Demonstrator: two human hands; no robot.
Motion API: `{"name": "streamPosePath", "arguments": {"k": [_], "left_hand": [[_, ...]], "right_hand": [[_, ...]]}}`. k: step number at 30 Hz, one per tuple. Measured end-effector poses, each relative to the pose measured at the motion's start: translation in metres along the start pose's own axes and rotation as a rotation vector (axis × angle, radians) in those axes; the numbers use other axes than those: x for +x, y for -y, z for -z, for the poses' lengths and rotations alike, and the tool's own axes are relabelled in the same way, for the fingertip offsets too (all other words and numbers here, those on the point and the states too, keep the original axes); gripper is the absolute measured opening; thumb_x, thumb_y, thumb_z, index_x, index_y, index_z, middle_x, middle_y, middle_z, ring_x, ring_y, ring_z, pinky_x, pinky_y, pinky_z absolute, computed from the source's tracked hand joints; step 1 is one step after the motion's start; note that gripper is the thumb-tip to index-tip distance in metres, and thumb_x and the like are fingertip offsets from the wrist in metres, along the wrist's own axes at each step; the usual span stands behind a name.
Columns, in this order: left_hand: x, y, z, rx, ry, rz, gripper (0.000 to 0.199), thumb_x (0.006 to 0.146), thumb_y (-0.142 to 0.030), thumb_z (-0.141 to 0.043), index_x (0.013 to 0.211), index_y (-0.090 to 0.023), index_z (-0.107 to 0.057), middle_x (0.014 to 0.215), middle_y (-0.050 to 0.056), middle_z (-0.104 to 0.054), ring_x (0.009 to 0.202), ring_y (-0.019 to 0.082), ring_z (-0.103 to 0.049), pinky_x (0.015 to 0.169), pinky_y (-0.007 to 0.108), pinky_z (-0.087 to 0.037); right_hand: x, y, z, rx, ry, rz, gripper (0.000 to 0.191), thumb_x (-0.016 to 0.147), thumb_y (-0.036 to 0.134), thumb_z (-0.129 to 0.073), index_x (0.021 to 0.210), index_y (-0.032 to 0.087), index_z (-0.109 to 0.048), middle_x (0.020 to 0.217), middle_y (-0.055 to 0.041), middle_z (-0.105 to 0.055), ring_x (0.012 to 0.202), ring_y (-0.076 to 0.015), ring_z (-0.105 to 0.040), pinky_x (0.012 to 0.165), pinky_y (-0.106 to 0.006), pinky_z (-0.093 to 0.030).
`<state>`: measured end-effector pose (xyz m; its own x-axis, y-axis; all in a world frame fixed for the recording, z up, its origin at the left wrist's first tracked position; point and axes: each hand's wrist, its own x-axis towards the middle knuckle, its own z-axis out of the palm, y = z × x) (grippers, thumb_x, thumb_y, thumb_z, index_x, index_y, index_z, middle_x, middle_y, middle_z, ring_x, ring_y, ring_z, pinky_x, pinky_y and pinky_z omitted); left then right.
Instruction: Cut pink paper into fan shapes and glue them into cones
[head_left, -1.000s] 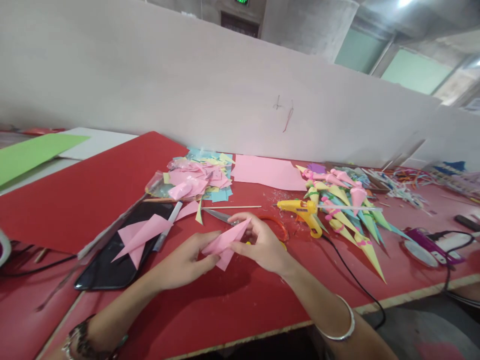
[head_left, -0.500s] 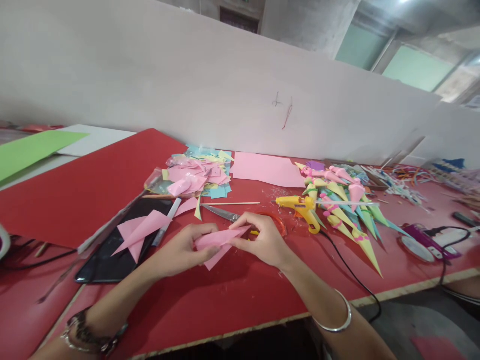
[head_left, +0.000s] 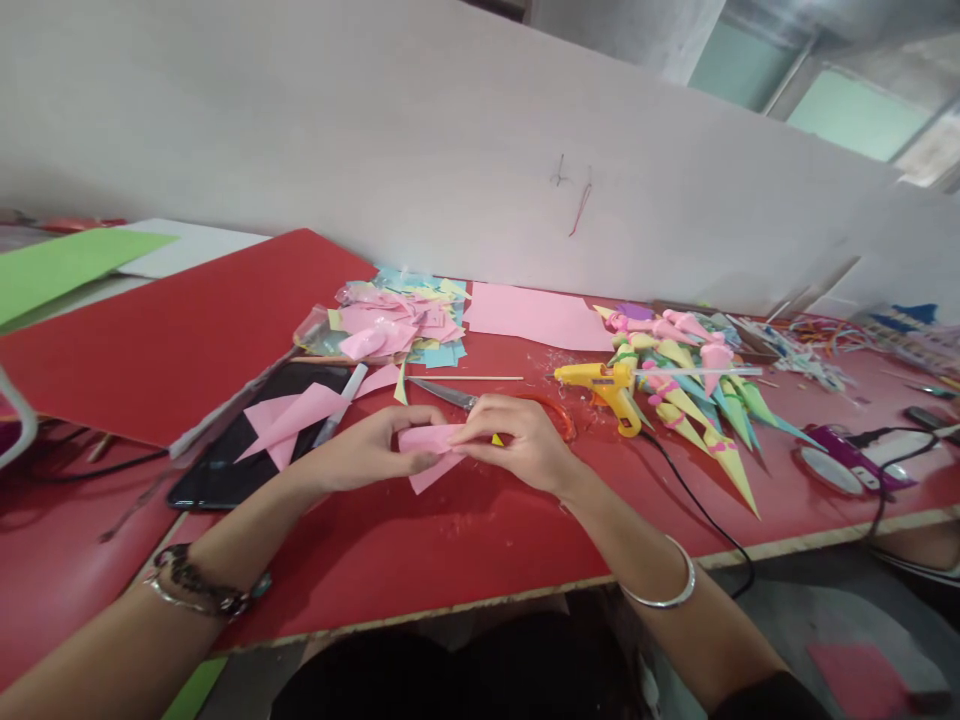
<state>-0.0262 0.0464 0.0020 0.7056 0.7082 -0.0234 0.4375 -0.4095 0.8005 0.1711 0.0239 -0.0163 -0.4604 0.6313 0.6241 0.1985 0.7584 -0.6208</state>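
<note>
Between my two hands is a small piece of pink paper (head_left: 435, 470), held above the red table (head_left: 420, 560). My left hand (head_left: 375, 450) grips its left side between thumb and fingers. The thumb and fingertips of my right hand (head_left: 517, 440) pinch its right end. Behind my right hand lie scissors (head_left: 442, 392) with orange-red handles, partly covered by that hand. To the left, pink paper pieces (head_left: 292, 420) rest on a black phone-like slab (head_left: 225, 475), with a pale marker-like stick (head_left: 341, 400) beside them.
A yellow glue gun (head_left: 600, 380) with a trailing cord lies right of the scissors, beside yellow, pink and green paper cones (head_left: 731, 465). Farther back are paper scraps (head_left: 405, 320) and a pink sheet (head_left: 536, 318). A red board (head_left: 172, 330) lies left; a purple power strip (head_left: 862, 465) right.
The view has tilted down, so the table sits higher. My right fingers have moved left along the pink paper, closer to my left hand, covering its right tip.
</note>
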Motion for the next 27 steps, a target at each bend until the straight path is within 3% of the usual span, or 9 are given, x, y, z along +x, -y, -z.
{"name": "streamPosePath", "arguments": {"k": [12, 15, 18, 20, 24, 27], "left_hand": [[0.0013, 0.0006, -0.0030, 0.061, -0.063, -0.009, 0.020, 0.071, -0.035, -0.050, 0.075, -0.016, -0.055, 0.065, -0.004, -0.047, 0.057, 0.009, -0.041, 0.050, 0.020, -0.031], [0.0016, 0.0022, -0.0046, 0.076, -0.077, -0.028, 0.023, 0.073, -0.038, -0.050, 0.074, -0.016, -0.056, 0.063, -0.004, -0.048, 0.057, 0.009, -0.041, 0.051, 0.020, -0.031], [0.0017, 0.0011, -0.0057, 0.110, -0.093, -0.029, 0.026, 0.074, -0.039, -0.049, 0.080, -0.016, -0.059, 0.061, -0.004, -0.048, 0.053, 0.009, -0.038, 0.048, 0.020, -0.029], [0.0015, -0.0011, -0.0061, 0.149, -0.101, -0.039, 0.025, 0.075, -0.038, -0.049, 0.079, -0.016, -0.060, 0.059, -0.004, -0.048, 0.052, 0.008, -0.038, 0.048, 0.020, -0.029], [0.0002, -0.0056, -0.0049, 0.254, -0.198, 0.002, 0.023, 0.074, -0.036, -0.050, 0.063, -0.017, -0.056, 0.053, -0.005, -0.046, 0.049, 0.008, -0.038, 0.046, 0.020, -0.028], [-0.0009, -0.0065, -0.0025, 0.266, -0.258, 0.046, 0.021, 0.075, -0.036, -0.049, 0.071, -0.019, -0.059, 0.057, -0.004, -0.052, 0.053, 0.010, -0.043, 0.049, 0.020, -0.031]], "right_hand": [[0.0026, 0.0072, -0.0006, -0.187, 0.009, -0.105, 0.008, 0.079, 0.028, -0.061, 0.073, 0.022, -0.060, 0.074, 0.0013, -0.059, 0.070, -0.0116, -0.054, 0.068, -0.025, -0.043], [0.0030, 0.0064, -0.0024, -0.255, 0.013, -0.089, 0.007, 0.078, 0.028, -0.062, 0.083, 0.022, -0.061, 0.082, 0.0008, -0.065, 0.077, -0.0128, -0.057, 0.078, -0.028, -0.041], [0.0027, 0.0045, -0.0027, -0.269, 0.012, -0.092, 0.020, 0.078, 0.026, -0.062, 0.097, 0.020, -0.061, 0.096, -0.0021, -0.068, 0.085, -0.0143, -0.059, 0.082, -0.028, -0.039], [0.0023, 0.0031, -0.0022, -0.258, 0.027, -0.116, 0.022, 0.078, 0.027, -0.061, 0.099, 0.019, -0.062, 0.096, -0.0028, -0.068, 0.085, -0.0145, -0.060, 0.079, -0.026, -0.040], [0.0012, 0.0012, -0.0007, -0.241, 0.072, -0.203, 0.016, 0.082, 0.030, -0.056, 0.089, 0.019, -0.066, 0.077, 0.0001, -0.068, 0.067, -0.0116, -0.059, 0.063, -0.021, -0.039], [0.0009, 0.0005, 0.0001, -0.247, 0.082, -0.255, 0.022, 0.083, 0.035, -0.054, 0.082, 0.018, -0.067, 0.066, 0.0019, -0.062, 0.058, -0.0094, -0.051, 0.056, -0.021, -0.034]]}}
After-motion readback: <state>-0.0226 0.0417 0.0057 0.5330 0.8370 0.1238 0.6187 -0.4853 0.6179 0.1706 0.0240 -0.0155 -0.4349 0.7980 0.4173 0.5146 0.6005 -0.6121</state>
